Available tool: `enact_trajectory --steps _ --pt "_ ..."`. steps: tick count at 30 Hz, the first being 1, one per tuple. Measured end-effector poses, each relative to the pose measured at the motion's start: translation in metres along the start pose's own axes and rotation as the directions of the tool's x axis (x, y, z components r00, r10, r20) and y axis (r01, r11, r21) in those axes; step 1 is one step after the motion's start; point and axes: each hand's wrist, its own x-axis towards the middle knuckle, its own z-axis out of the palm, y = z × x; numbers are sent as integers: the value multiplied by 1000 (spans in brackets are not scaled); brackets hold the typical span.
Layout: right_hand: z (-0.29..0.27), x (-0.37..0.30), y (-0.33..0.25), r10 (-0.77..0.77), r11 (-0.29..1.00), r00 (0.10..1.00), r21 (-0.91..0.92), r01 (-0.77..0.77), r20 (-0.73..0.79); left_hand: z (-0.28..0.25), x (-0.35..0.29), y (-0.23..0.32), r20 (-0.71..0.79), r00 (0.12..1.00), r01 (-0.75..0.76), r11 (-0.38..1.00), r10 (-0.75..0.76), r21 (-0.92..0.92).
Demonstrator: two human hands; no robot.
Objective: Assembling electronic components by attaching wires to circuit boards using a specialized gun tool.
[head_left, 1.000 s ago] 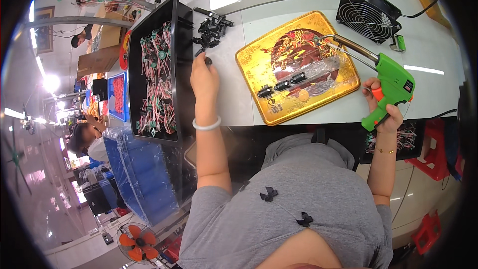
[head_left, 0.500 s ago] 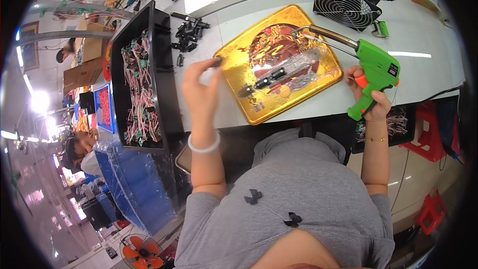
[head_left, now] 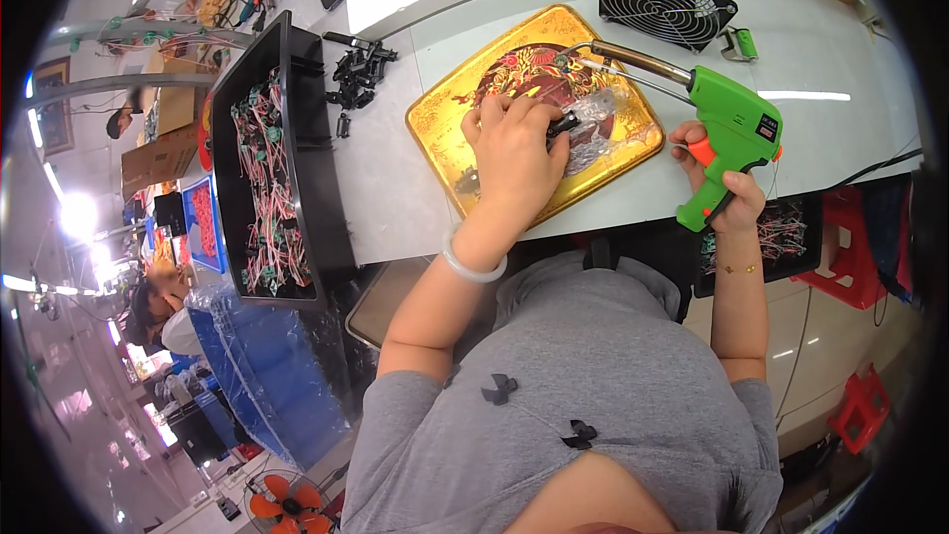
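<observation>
Tray (head_left: 435,119), one, under left hand (head_left: 516,153); right hand (head_left: 739,206) grips one soldering gun (head_left: 733,124).

We see a green gun (head_left: 733,124) with an orange trigger (head_left: 701,150). Our tray (head_left: 435,129) is gold, its round motif (head_left: 554,89) dark red.

My right hand (head_left: 727,193) holds the gun (head_left: 739,124), green with an orange trigger, its metal barrel slanting left and away from me, the bent tip over the tray (head_left: 432,124). That is gold, round-cornered, lying aslant; my left hand (head_left: 519,150) partly hides a small black part (head_left: 565,123) there
</observation>
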Motion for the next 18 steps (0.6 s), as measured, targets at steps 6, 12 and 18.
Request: enact_trajectory --steps 6,12,18 --pt "2 1 2 2 1000 999 14 -3 40 -5 -5 0 34 998 58 998 -58 21" --pt "-8 -5 3 -5 999 1000 47 6 -18 -34 -6 -56 -260 958 76 980 -123 -182" --pt "-3 -1 1 5 999 1000 40 -5 16 -51 -23 -189 -303 910 384 853 -284 354"
